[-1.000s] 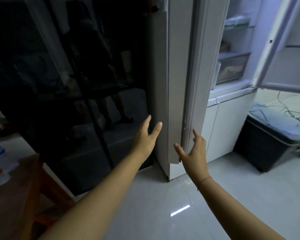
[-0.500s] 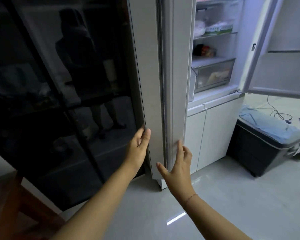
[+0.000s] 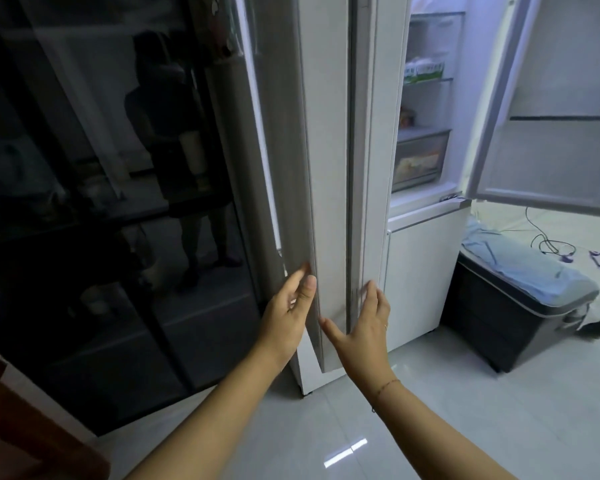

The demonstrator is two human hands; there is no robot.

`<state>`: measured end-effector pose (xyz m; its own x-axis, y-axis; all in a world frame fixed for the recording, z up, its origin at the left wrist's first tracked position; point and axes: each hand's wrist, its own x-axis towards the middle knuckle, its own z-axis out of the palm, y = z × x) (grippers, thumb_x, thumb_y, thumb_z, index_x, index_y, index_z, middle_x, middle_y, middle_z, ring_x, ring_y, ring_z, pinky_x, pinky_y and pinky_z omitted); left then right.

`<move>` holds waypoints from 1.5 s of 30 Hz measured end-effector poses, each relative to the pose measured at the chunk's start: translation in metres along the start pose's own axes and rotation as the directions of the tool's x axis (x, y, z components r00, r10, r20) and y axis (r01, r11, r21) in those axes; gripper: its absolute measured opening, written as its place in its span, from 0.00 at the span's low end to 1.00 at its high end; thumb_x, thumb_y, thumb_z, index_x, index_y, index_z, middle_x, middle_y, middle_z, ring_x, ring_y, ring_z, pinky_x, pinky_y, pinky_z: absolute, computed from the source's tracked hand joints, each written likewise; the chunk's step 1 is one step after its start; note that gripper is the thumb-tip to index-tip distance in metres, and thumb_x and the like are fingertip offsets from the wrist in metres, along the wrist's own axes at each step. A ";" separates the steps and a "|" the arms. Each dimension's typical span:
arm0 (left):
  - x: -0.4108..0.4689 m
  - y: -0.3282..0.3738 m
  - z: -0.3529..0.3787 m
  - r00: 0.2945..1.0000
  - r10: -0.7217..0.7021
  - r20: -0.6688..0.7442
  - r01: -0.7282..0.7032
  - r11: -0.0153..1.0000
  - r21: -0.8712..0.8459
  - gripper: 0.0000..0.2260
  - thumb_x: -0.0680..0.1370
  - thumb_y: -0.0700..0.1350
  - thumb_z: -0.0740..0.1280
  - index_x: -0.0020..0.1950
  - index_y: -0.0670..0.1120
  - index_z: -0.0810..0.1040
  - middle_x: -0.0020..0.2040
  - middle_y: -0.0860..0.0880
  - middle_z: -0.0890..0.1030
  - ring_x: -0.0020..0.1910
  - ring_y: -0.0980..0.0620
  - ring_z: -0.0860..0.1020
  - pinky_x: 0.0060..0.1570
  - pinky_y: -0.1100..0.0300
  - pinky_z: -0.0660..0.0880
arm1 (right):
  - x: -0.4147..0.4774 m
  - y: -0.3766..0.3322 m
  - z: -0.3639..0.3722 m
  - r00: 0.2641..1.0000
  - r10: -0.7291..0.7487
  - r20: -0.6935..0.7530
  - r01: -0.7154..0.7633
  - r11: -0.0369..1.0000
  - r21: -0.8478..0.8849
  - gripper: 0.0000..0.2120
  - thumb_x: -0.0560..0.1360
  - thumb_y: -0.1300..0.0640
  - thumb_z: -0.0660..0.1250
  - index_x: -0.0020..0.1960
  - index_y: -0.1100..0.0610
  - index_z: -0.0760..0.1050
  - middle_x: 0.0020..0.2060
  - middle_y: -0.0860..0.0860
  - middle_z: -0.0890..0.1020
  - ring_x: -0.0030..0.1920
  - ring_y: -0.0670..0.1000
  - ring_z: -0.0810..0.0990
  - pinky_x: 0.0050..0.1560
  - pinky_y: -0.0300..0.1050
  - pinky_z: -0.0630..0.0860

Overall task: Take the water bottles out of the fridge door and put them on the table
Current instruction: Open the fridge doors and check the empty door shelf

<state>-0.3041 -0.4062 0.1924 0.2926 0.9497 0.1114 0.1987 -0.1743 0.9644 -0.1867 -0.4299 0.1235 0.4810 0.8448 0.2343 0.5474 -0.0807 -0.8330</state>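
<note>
The left fridge door (image 3: 326,168) stands edge-on in front of me, tall and pale grey. My left hand (image 3: 288,313) holds its outer side near the bottom, with the thumb on the edge face and the fingers behind it. My right hand (image 3: 361,330) lies flat against the inner gasket side, fingers up and thumb spread toward the edge. No water bottle shows; the door's inner shelves are hidden from this angle. A corner of the brown wooden table (image 3: 32,445) shows at bottom left.
The right fridge door (image 3: 551,150) hangs open to the right. Inside are lit shelves with cartons (image 3: 425,69) and a drawer (image 3: 418,161). A black bin with a blue-grey lid (image 3: 520,306) stands on the glossy floor. Cables (image 3: 551,244) lie behind it. Dark glass (image 3: 101,202) fills the left.
Both hands have reached forward from open air onto the door's edge, one on each side. The view has shifted right, and the table with bottles has left the frame.
</note>
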 end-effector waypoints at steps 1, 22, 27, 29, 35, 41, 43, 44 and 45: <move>0.002 0.002 0.009 1.000 -0.001 0.013 0.000 1.000 0.004 0.28 0.76 0.60 0.55 0.75 0.52 0.63 0.74 0.54 0.67 0.72 0.57 0.63 0.63 0.66 0.60 | 0.007 0.003 -0.008 1.000 -0.001 0.002 0.001 1.000 0.004 0.49 0.69 0.43 0.71 0.77 0.55 0.44 0.76 0.52 0.50 0.76 0.53 0.51 0.74 0.45 0.53; 0.174 -0.007 0.090 0.950 0.308 -0.042 -0.240 0.811 0.533 0.39 0.71 0.72 0.48 0.78 0.56 0.50 0.80 0.55 0.49 0.78 0.55 0.47 0.76 0.48 0.50 | 0.177 0.080 -0.089 0.989 0.012 -0.148 0.012 0.987 0.162 0.36 0.76 0.54 0.67 0.77 0.51 0.52 0.68 0.54 0.65 0.69 0.49 0.61 0.68 0.39 0.57; 0.235 -0.016 0.105 0.921 0.388 -0.031 -0.280 0.715 0.641 0.43 0.70 0.75 0.41 0.79 0.52 0.52 0.80 0.51 0.46 0.79 0.51 0.44 0.75 0.50 0.44 | 0.232 0.106 -0.091 0.983 0.065 -0.174 -0.030 0.980 0.196 0.30 0.76 0.52 0.65 0.75 0.44 0.58 0.62 0.53 0.71 0.63 0.51 0.69 0.67 0.54 0.68; 0.262 -0.017 0.106 0.914 0.404 -0.040 -0.276 0.690 0.669 0.41 0.71 0.72 0.45 0.79 0.51 0.51 0.80 0.49 0.44 0.79 0.49 0.44 0.75 0.50 0.42 | 0.255 0.111 -0.091 0.983 0.060 -0.174 -0.024 0.979 0.203 0.26 0.75 0.50 0.63 0.72 0.41 0.62 0.61 0.48 0.75 0.62 0.51 0.73 0.63 0.57 0.73; 0.327 -0.017 0.110 0.863 0.479 -0.158 -0.204 0.619 0.759 0.38 0.75 0.58 0.65 0.79 0.49 0.51 0.80 0.43 0.47 0.78 0.42 0.48 0.73 0.40 0.47 | 0.323 0.121 -0.089 0.983 0.140 -0.118 -0.098 0.948 0.304 0.22 0.74 0.52 0.67 0.67 0.49 0.67 0.60 0.48 0.78 0.59 0.49 0.77 0.62 0.57 0.74; 0.380 -0.023 0.120 0.803 0.584 -0.123 -0.183 0.438 0.880 0.44 0.69 0.54 0.74 0.78 0.48 0.54 0.79 0.40 0.50 0.76 0.43 0.49 0.71 0.40 0.49 | 0.392 0.129 -0.080 0.990 0.137 -0.041 -0.116 0.933 0.340 0.26 0.70 0.53 0.73 0.64 0.52 0.68 0.58 0.47 0.78 0.58 0.48 0.78 0.60 0.49 0.74; 0.393 -0.028 0.125 0.789 0.599 -0.135 -0.156 0.408 0.899 0.46 0.68 0.54 0.75 0.78 0.49 0.53 0.78 0.42 0.49 0.77 0.42 0.49 0.71 0.40 0.49 | 0.416 0.135 -0.076 0.992 0.124 -0.024 -0.108 0.931 0.349 0.25 0.70 0.53 0.74 0.63 0.52 0.69 0.57 0.47 0.79 0.57 0.48 0.78 0.59 0.46 0.74; 0.400 -0.031 0.127 0.786 0.601 -0.145 -0.137 0.397 0.907 0.47 0.67 0.54 0.76 0.78 0.50 0.51 0.78 0.43 0.48 0.77 0.43 0.48 0.70 0.39 0.50 | 0.428 0.137 -0.074 0.993 0.115 -0.013 -0.103 0.930 0.352 0.25 0.69 0.53 0.74 0.63 0.53 0.69 0.56 0.47 0.79 0.56 0.48 0.78 0.58 0.45 0.74; 0.406 -0.033 0.128 0.786 0.598 -0.157 -0.113 0.389 0.914 0.48 0.67 0.54 0.76 0.78 0.51 0.50 0.79 0.44 0.46 0.77 0.43 0.47 0.70 0.39 0.50 | 0.440 0.140 -0.071 0.994 0.107 0.003 -0.100 0.927 0.362 0.26 0.69 0.53 0.74 0.63 0.53 0.69 0.56 0.47 0.80 0.56 0.47 0.79 0.58 0.45 0.74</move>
<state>-0.0717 -0.0483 0.1749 0.2017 0.6831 0.7019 0.8992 -0.4133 0.1438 0.1501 -0.1068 0.1456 0.5348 0.8329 0.1427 0.2111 0.0319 -0.9770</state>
